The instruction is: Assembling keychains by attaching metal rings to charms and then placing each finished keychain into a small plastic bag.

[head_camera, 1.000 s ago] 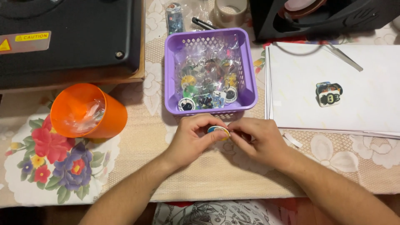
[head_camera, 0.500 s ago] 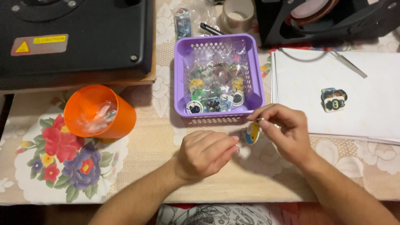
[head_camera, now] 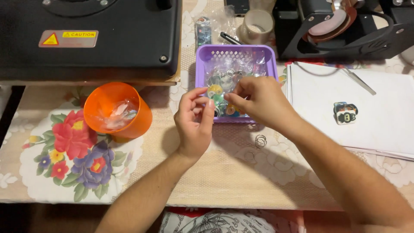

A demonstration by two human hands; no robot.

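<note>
Taking the purple basket [head_camera: 201, 64] as the landmark: far off to its left, a flower-printed mat [head_camera: 69, 151] is lying on the table, and an orange cup [head_camera: 117, 110] with clear wrappers inside is standing on the mat's upper edge. Behind the cup, a black press machine [head_camera: 86, 39] is filling the corner to the basket's left.

The left hand [head_camera: 195, 125] is hovering just in front of the basket's near-left corner, fingers curled in narrow, thumb and forefinger nearly pinched — whether anything is between them I cannot tell. The basket itself is sitting full of small round badges and clear wrappers. The right hand [head_camera: 258, 101] is reaching over the basket's near rim, fingertips gathered close together right at the badges, almost touching the left hand's fingertips; I cannot tell if it is gripping one.

Just in front of the basket, to the right, a small metal ring [head_camera: 260, 140] is lying on the lace cloth. Further right of the basket, a white paper stack [head_camera: 388, 125] is carrying a small cartoon-figure piece [head_camera: 345, 113] — and behind it a black device [head_camera: 345, 30] is standing.
</note>
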